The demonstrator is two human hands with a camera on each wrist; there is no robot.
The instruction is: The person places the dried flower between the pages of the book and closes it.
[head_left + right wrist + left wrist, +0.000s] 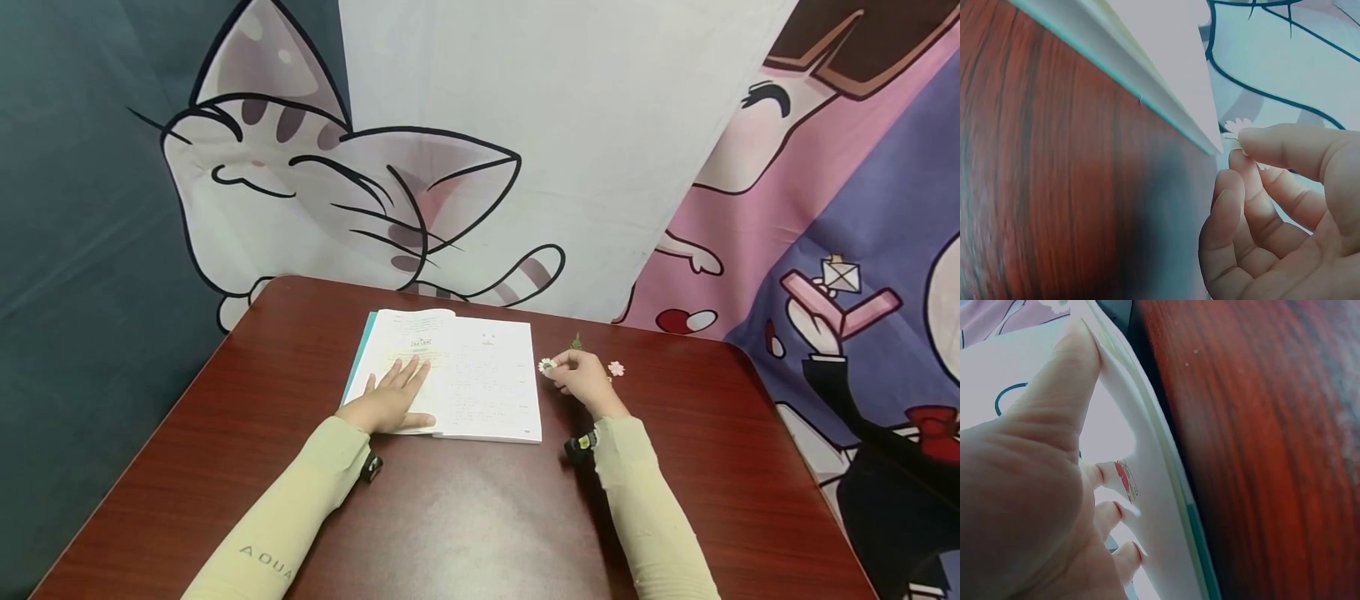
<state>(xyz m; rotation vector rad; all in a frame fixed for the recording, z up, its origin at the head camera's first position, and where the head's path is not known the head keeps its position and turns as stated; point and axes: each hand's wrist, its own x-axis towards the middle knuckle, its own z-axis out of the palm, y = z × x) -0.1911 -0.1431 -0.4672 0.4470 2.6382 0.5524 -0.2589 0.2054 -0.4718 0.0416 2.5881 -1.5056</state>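
Note:
An open book (487,392) with a teal cover edge lies on the table. Spread flat, my left hand (386,406) rests on its left page, thumb pointing toward the spine. In the left wrist view the thumb and fingers of the left hand (1041,462) press on the page near its lower edge. Just off the book's right edge, my right hand (585,381) pinches a white daisy-like flower (547,366) between thumb and index finger. The right wrist view shows the flower's petals (1238,127) past the fingertips, beside the book's corner.
Beyond the right hand lie a green fern-like leaf (576,342) and a pink flower (617,368), with another small piece partly hidden by the hand. The dark red-brown table (450,517) ends at a cartoon-printed cloth (585,150). Each wrist wears a black camera band.

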